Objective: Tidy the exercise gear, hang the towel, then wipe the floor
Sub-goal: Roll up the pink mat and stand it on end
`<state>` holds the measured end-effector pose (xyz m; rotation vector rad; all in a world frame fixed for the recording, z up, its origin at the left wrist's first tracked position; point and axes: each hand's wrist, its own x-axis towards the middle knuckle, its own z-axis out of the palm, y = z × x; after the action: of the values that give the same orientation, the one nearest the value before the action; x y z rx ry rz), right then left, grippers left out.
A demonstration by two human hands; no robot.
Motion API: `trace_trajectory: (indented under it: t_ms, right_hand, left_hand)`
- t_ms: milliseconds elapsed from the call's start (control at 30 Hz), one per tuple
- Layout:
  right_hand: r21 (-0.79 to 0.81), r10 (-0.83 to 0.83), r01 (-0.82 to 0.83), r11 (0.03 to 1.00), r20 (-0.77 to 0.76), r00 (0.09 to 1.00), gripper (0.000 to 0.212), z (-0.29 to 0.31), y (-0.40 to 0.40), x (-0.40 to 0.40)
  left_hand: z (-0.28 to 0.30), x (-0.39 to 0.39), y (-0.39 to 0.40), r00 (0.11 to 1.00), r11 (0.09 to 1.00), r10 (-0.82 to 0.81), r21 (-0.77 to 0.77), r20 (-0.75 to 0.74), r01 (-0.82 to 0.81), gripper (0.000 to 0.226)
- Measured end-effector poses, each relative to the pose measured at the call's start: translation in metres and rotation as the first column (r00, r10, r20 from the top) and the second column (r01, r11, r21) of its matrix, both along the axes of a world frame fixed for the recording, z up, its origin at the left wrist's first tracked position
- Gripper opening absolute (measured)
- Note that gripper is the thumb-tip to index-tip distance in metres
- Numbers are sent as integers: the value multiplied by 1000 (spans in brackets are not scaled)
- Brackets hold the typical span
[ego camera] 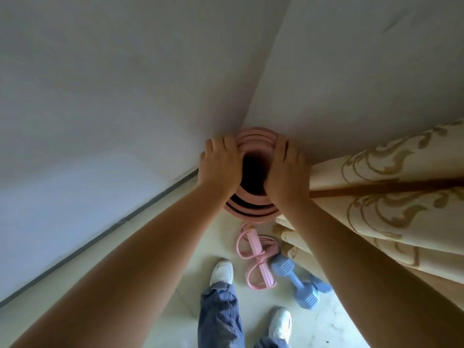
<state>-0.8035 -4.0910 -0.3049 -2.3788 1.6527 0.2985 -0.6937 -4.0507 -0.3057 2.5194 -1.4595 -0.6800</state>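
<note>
While upright in the corner, the rolled mat [253,210] is gripped by both hands [253,169].

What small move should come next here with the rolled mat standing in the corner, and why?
Probably let go, one hand at a time, checking that it stands. The pink rolled mat is upright in the wall corner beside the curtain, with the left hand and right hand on either side of its top. The pink resistance band and blue dumbbell already lie on the floor nearby.
</note>
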Motion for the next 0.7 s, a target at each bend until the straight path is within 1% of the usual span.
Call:
trace_trajectory:
  t_ms: [33, 100, 167, 233, 267, 333, 400, 500, 600, 700]
  right_hand:
    - [-2, 18, -18, 1000, -2, 1000, 73, -2, -9, 1]
    - [-10, 59, -59, 998, 11, 998, 68, -4, -26, 1]
    - [2, 85, -85, 996, 1, 996, 64, -4, -36, 1]
    - [45, 71, -71, 996, -7, 997, 66, -2, -36, 0]
    - [72, 37, -37, 997, 5, 999, 67, -1, -34, 0]
    - [121, -54, 47, 992, 57, 997, 69, 3, -31, 1]
    - [143, -69, 52, 988, 110, 992, 70, 8, -31, 2]
    - [200, -36, -2, 980, 183, 983, 72, 14, -29, -4]
    - [231, -9, -35, 972, 185, 983, 70, 20, -19, -14]
    - [244, -11, -38, 969, 193, 981, 69, 25, -12, -13]
  left_hand:
    - [-2, 2, -8, 1000, 1000, -15, -12, 24, 15, 43]
    - [-5, 10, -21, 998, 999, -39, -21, 49, 40, 51]
    - [-5, 15, -26, 996, 997, -80, 8, 49, 80, 60]
    - [-3, 15, -22, 998, 996, -70, 55, 0, 70, 65]
    - [-1, 13, -17, 999, 996, -12, 88, -53, 16, 65]
    - [1, 8, -7, 972, 980, 155, 148, -176, -130, 58]
    - [2, 5, -3, 951, 973, 210, 149, -229, -179, 41]
    - [8, 4, 6, 955, 978, 194, 123, -225, -170, 29]
    - [14, 0, 23, 973, 986, 119, 137, -197, -93, 27]
    - [18, 0, 33, 976, 988, 128, 112, -176, -109, 25]
